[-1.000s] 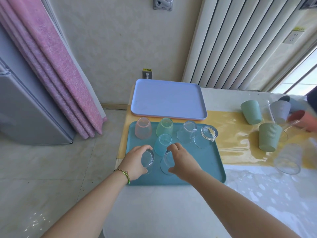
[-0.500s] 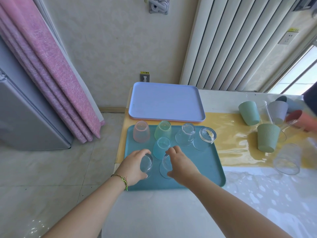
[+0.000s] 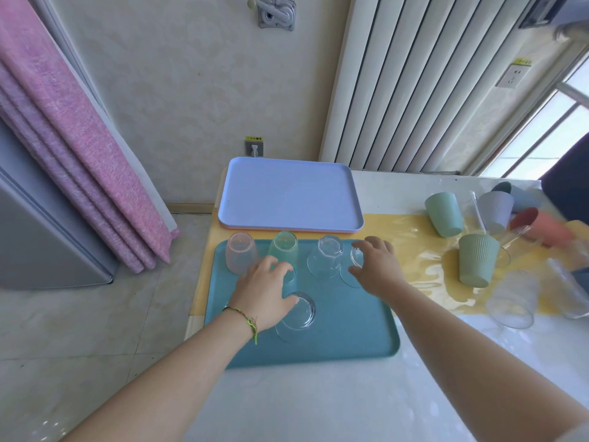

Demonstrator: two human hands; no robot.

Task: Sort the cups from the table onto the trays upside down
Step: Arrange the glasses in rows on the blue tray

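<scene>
A teal tray (image 3: pixel 350 333) lies at the table's near left with several cups upside down on it. A pink cup (image 3: pixel 239 257), a green cup (image 3: pixel 283 248) and a clear cup (image 3: pixel 325 258) stand along its far edge. My left hand (image 3: pixel 263 290) curls from above over a blue cup (image 3: pixel 289 275), mostly hidden by my fingers. The thumb touches a clear cup (image 3: pixel 298 315) nearer me. My right hand (image 3: pixel 377 267) wraps around another clear cup (image 3: pixel 355 260) at the tray's far right. Behind lies a bare lilac tray (image 3: pixel 287 193).
On the yellow mat to the right are a smooth green cup (image 3: pixel 444 213), a ribbed green cup (image 3: pixel 476 264), a grey ribbed cup (image 3: pixel 495 209), a red cup (image 3: pixel 541 229) lying down and a clear cup (image 3: pixel 513 299). Floor drops off left of the table.
Both hands have left the two front clear cups. My left hand moved forward onto the blue cup. My right hand moved to the clear cup at the far right.
</scene>
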